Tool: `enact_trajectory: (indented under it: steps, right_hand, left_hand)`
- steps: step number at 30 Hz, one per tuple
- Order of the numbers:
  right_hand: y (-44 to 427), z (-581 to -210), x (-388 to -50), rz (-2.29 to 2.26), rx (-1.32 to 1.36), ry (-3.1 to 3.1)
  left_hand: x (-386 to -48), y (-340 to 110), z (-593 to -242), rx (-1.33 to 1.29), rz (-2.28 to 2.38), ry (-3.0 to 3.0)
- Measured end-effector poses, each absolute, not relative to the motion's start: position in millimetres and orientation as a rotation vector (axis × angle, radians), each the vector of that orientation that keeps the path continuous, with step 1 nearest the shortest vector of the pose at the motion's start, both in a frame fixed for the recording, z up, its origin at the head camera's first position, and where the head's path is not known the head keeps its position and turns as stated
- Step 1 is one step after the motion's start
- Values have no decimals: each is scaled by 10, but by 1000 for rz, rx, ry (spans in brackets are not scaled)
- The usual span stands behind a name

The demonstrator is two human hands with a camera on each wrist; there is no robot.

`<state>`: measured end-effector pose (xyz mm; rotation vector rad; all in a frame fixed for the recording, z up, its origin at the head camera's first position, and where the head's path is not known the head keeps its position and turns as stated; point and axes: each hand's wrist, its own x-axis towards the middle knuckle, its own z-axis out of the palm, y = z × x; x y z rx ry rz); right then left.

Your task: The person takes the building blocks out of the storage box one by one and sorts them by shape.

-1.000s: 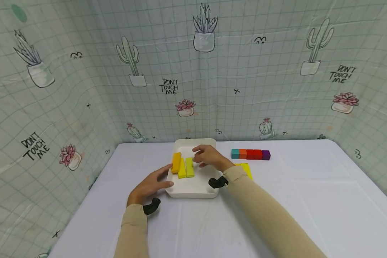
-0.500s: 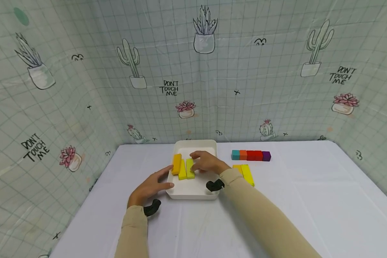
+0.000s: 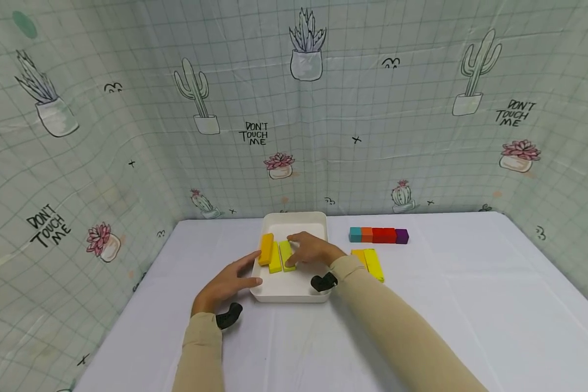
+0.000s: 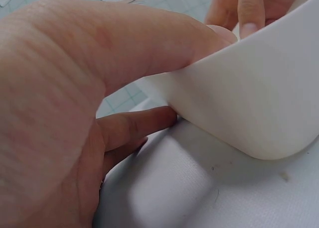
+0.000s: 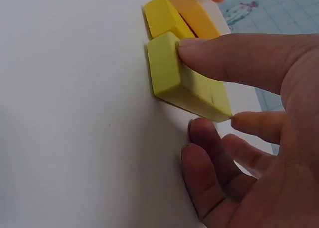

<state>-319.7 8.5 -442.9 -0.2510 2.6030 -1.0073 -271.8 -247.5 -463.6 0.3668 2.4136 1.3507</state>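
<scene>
"What's nearest you?"

"My beige cloth sleeves (image 3: pixel 397 321), wrinkled at the cuffs, a black curved piece (image 3: pixel 229 316) at the left wrist, and a white tablecloth (image 3: pixel 284 348) beneath."

"Your hands?"

"Neither is closed round anything. My left hand (image 3: pixel 225 283) stretches along a smooth, round-cornered white tray (image 3: pixel 294 299), thumb over its rim. My right hand (image 3: pixel 311 250) has thumb and index finger extended: thumb on top of a greenish-yellow block (image 5: pixel 199 88), index fingertip at its far end."

"How does that block look?"

"Matte, oblong, crisp-edged, with a small dark mark on one face. It lies in the tray, just right of a yellow block (image 3: pixel 275 258); an orange-yellow block (image 3: pixel 266 249) sits left of that."

"Farther off?"

"Right of the tray, two oblong bars (image 3: pixel 374 265), side by side. Beyond them, a row of teal, orange, red and purple blocks (image 3: pixel 384 235), then a rippled, grid-printed curtain (image 3: pixel 323 125) with drawn cacti."
</scene>
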Motion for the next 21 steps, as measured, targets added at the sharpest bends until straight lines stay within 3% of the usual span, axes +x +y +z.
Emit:
enact_trajectory:
  steps: [21]
  right_hand:
    - [118, -4422, -3136, -1150, -359, 2602]
  left_hand:
    - [-2720, -2471, -4639, 359, 1328, 2441]
